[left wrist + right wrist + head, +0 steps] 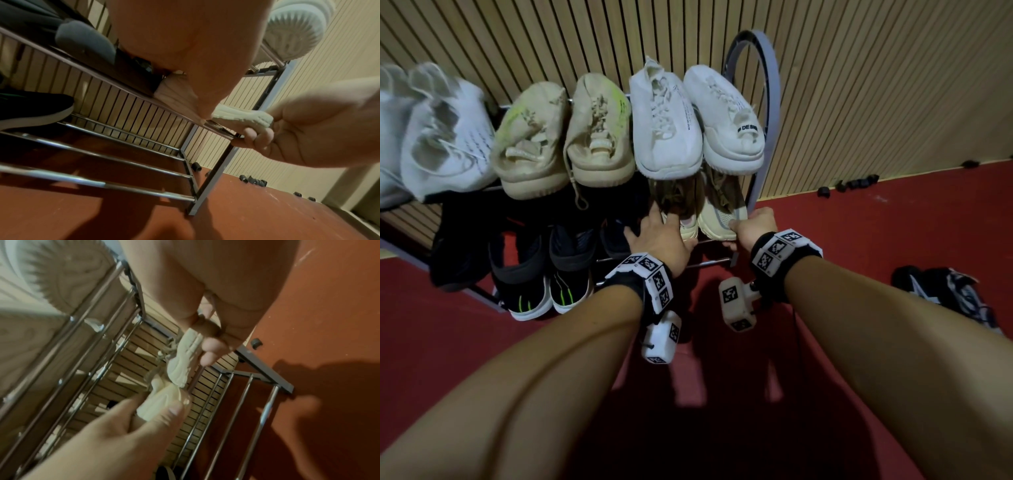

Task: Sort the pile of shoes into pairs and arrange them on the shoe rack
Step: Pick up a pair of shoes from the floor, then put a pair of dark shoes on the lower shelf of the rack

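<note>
I'm seating the cream pair on the shoe rack (763, 185)'s middle shelf, far right. My right hand (751, 228) pinches the right cream shoe (722, 219)'s heel; my left hand (659, 240), fingers spread, rests on its mate (688, 229). Next I'd square them, then fetch the dark shoes (945, 294) on the floor.

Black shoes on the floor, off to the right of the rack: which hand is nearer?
Right. The right hand grips a cream shoe at the rack's right end, on the black shoes' side; the left hand rests on its mate, farther left.
</note>
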`<state>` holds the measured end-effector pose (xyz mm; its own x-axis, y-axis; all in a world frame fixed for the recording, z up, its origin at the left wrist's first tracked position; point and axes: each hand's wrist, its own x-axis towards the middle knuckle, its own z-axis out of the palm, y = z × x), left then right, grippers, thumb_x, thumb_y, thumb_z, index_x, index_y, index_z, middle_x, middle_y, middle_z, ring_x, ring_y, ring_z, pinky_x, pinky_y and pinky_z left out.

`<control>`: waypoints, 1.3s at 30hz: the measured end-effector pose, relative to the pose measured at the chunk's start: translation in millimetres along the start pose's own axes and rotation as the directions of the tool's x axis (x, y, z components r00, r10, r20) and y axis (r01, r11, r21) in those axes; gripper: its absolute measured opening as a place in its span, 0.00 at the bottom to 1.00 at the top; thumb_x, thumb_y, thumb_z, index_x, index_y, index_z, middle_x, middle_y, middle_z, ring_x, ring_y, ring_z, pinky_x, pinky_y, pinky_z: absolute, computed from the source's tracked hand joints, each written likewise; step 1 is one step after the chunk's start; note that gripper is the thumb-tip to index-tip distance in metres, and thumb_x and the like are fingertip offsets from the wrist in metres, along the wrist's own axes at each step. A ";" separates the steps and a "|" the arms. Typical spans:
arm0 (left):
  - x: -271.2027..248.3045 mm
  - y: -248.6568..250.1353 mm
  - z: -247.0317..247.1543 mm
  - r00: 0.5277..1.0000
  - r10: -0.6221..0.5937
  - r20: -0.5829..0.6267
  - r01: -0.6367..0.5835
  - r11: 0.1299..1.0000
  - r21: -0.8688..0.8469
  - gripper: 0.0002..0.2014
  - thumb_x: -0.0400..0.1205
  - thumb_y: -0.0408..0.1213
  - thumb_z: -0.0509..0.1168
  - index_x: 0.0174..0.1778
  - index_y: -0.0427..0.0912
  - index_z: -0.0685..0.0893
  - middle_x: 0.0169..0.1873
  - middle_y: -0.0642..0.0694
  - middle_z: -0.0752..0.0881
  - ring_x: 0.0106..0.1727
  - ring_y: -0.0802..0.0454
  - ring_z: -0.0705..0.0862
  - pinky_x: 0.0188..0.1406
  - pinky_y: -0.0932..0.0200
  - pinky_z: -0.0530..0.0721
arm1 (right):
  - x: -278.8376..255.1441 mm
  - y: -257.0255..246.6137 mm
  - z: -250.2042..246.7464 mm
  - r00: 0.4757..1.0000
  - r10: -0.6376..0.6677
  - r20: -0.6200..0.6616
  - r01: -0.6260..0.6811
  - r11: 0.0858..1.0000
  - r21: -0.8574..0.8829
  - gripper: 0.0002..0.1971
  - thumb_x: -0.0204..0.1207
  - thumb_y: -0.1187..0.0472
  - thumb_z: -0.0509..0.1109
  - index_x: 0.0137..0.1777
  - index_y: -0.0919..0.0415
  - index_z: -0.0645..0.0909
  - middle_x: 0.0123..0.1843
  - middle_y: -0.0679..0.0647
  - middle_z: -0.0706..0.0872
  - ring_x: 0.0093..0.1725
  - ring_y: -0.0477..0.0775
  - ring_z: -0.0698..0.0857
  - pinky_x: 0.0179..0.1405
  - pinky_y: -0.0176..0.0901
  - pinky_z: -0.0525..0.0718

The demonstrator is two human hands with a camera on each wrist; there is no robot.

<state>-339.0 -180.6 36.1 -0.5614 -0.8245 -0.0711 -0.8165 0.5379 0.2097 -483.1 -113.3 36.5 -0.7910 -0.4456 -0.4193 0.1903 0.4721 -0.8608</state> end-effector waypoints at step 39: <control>-159.6 386.4 109.7 0.803 0.392 0.449 -0.300 0.917 -0.263 0.24 0.81 0.44 0.65 0.74 0.46 0.75 0.67 0.41 0.79 0.64 0.40 0.81 0.63 0.53 0.79 | -23.4 174.1 -491.4 0.932 0.303 -0.201 -0.339 0.924 -0.178 0.14 0.84 0.61 0.62 0.66 0.64 0.78 0.65 0.62 0.84 0.53 0.58 0.84 0.51 0.45 0.82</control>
<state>-579.7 178.1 21.5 -0.8313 -0.3725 -0.4125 -0.5445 0.6947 0.4701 -717.2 353.1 38.4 -0.7963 -0.1193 -0.5930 0.3401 0.7225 -0.6020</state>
